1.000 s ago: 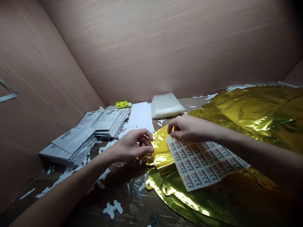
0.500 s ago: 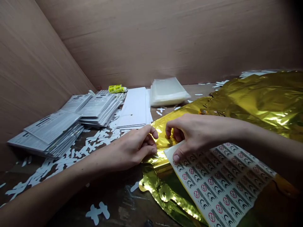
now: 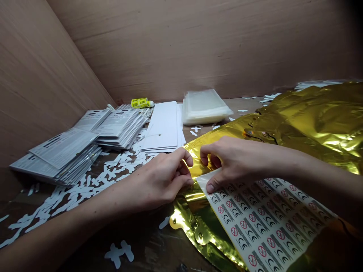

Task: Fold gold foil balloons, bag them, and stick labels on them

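My right hand point(image 3: 227, 162) holds a sheet of stickers point(image 3: 255, 223) near its upper left corner, the thumb on top and the index finger curled. Small CE marks and red crossed-out circles fill the sheet. Under it lie shiny gold foil balloons point(image 3: 317, 117), flat, with holed tabs at the lower left edge. Just left of the sheet's corner, my left hand point(image 3: 170, 175) is closed over the gold foil, index finger and thumb bent towards each other. Whatever is between its fingers is hidden.
Stacks of printed packets point(image 3: 62, 151) stand on the left. Behind are white cards point(image 3: 160, 124), clear plastic sleeves point(image 3: 207, 107) and a yellow-labelled roll point(image 3: 139, 102). White paper scraps point(image 3: 110, 173) litter the table. Wooden panels point(image 3: 184, 49) enclose the back and left.
My left hand has shifted slightly right, closer to the sticker sheet. My right hand keeps its hold on the sheet. The whole view has moved a little.
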